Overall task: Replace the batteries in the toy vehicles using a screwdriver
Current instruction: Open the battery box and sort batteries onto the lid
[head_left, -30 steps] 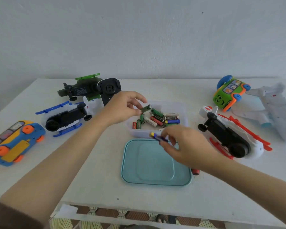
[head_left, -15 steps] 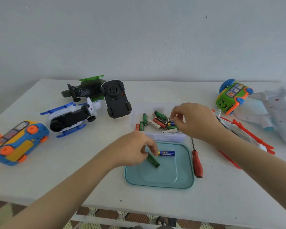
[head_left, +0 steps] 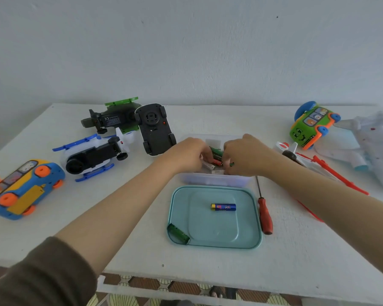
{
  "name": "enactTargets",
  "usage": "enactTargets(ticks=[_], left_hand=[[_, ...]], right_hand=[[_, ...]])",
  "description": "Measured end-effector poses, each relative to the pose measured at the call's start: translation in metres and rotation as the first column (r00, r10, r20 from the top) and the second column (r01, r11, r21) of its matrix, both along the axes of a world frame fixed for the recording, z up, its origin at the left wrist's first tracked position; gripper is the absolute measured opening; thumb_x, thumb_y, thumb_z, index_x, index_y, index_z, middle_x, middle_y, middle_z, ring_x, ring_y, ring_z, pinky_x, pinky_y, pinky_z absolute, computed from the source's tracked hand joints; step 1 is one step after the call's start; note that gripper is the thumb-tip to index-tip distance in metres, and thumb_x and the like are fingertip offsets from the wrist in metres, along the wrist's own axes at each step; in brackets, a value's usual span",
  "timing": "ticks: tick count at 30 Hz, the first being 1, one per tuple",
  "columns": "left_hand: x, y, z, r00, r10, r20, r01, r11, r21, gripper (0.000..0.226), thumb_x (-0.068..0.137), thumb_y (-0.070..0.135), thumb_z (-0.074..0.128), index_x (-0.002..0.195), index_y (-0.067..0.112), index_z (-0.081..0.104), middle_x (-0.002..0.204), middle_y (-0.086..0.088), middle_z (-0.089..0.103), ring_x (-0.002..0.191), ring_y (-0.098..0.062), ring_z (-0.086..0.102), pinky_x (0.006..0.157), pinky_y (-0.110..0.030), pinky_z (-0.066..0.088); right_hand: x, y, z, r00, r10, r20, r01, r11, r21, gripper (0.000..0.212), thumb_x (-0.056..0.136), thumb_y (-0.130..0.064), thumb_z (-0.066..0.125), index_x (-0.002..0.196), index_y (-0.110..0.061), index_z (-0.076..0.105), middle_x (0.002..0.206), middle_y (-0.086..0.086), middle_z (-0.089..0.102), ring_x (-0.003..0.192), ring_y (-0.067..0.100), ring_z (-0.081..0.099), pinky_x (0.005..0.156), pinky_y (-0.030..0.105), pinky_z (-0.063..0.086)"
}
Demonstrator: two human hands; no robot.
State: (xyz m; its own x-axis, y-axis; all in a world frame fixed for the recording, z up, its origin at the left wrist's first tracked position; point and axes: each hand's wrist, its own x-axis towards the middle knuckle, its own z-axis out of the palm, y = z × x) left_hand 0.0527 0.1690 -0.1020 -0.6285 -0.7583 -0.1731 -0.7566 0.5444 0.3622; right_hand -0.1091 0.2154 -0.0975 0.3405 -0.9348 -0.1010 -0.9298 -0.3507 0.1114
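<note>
Over the clear tub [head_left: 210, 180] at the middle of the white table [head_left: 296, 261], the left hand [head_left: 186, 154] and the right hand [head_left: 247, 155] are reaching down among the loose batteries [head_left: 216, 151]. Their fingers are curling; whether either is pinching one cannot be told. On the teal lid [head_left: 208, 228] just in front, a blue battery [head_left: 223, 206] is lying near the middle and a green battery [head_left: 178, 234] is sitting at the near left corner. The red-handled screwdriver [head_left: 265, 215] is lying just right of the lid. A black toy car [head_left: 156, 131] is resting underside up, left of the tub.

Your table [head_left: 296, 261]: clear tub [head_left: 212, 180] under your right hand [head_left: 245, 155], teal lid [head_left: 219, 230] and screwdriver [head_left: 265, 215] nearside of it, toy vehicles [head_left: 24, 188] flanking
</note>
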Motion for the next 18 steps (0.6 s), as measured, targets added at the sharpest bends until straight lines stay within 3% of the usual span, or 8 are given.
enactTargets(ticks=[3, 5, 7, 9, 11, 15, 18], left_hand=[[-0.008, -0.005, -0.003, 0.995, -0.05, 0.085, 0.059, 0.993, -0.101, 0.025, 0.084, 0.01, 0.065, 0.106, 0.021, 0.07, 0.105, 0.0, 0.063, 0.094, -0.019, 0.055, 0.072, -0.023, 0.036], [-0.012, -0.007, -0.005, 0.978, -0.087, 0.19, 0.127, 0.969, -0.21, 0.007, 0.085, 0.015, 0.063, 0.087, 0.021, 0.065, 0.092, -0.001, 0.062, 0.092, -0.023, 0.057, 0.07, -0.026, 0.035], [-0.012, -0.011, -0.01, 0.971, -0.115, 0.212, 0.169, 0.952, -0.257, 0.009, 0.086, 0.013, 0.06, 0.081, 0.021, 0.061, 0.086, -0.001, 0.059, 0.097, -0.024, 0.058, 0.071, -0.029, 0.036], [-0.006, -0.012, -0.013, 0.987, -0.122, 0.1, 0.141, 0.967, -0.214, 0.009, 0.088, 0.014, 0.062, 0.095, 0.019, 0.067, 0.096, 0.001, 0.063, 0.102, -0.02, 0.055, 0.076, -0.027, 0.036], [0.003, -0.009, -0.009, 0.99, -0.04, -0.138, 0.026, 0.994, -0.102, 0.009, 0.087, 0.017, 0.068, 0.096, 0.019, 0.067, 0.093, 0.006, 0.061, 0.096, -0.011, 0.056, 0.07, -0.02, 0.036], [0.018, 0.011, 0.015, 0.898, 0.043, -0.438, -0.036, 0.999, 0.025, 0.018, 0.08, 0.015, 0.077, 0.083, 0.027, 0.063, 0.08, 0.012, 0.066, 0.069, 0.006, 0.057, 0.062, -0.007, 0.036], [0.029, 0.036, 0.033, 0.877, 0.016, -0.48, 0.019, 0.998, 0.068, 0.015, 0.076, 0.012, 0.08, 0.082, 0.021, 0.068, 0.069, 0.018, 0.065, 0.065, 0.007, 0.056, 0.06, -0.004, 0.036]], right_hand=[[0.0, 0.008, 0.01, 0.993, -0.046, 0.109, 0.051, 0.998, -0.036, 0.024, 0.091, -0.037, 0.051, 0.093, -0.022, 0.069, 0.105, -0.001, 0.057, 0.082, 0.015, 0.052, 0.084, 0.03, 0.035], [0.0, 0.018, 0.017, 0.972, -0.039, 0.231, 0.071, 0.989, -0.133, 0.03, 0.09, -0.044, 0.049, 0.092, -0.022, 0.069, 0.1, -0.001, 0.057, 0.08, 0.017, 0.055, 0.084, 0.031, 0.037], [0.005, 0.035, 0.024, 0.915, 0.015, 0.404, 0.062, 0.982, -0.176, 0.031, 0.086, -0.045, 0.05, 0.088, -0.022, 0.07, 0.094, -0.002, 0.057, 0.077, 0.017, 0.057, 0.079, 0.03, 0.041], [0.009, 0.054, 0.026, 0.883, 0.071, 0.464, -0.031, 0.995, -0.094, 0.02, 0.085, -0.042, 0.057, 0.086, -0.026, 0.069, 0.092, -0.01, 0.053, 0.078, 0.007, 0.055, 0.071, 0.018, 0.041], [0.013, 0.071, 0.019, 0.917, 0.099, 0.387, -0.119, 0.992, 0.03, 0.019, 0.086, -0.046, 0.056, 0.089, -0.03, 0.067, 0.093, -0.015, 0.05, 0.08, 0.002, 0.051, 0.065, 0.01, 0.035], [0.014, 0.084, -0.005, 0.961, 0.163, 0.222, -0.189, 0.977, 0.102, 0.021, 0.09, -0.044, 0.052, 0.095, -0.028, 0.064, 0.098, -0.011, 0.05, 0.082, 0.009, 0.047, 0.072, 0.023, 0.036], [0.008, 0.079, -0.004, 0.925, 0.115, 0.363, -0.178, 0.973, 0.147, 0.022, 0.09, -0.042, 0.052, 0.091, -0.027, 0.068, 0.093, -0.013, 0.054, 0.079, 0.005, 0.051, 0.072, 0.022, 0.041]])
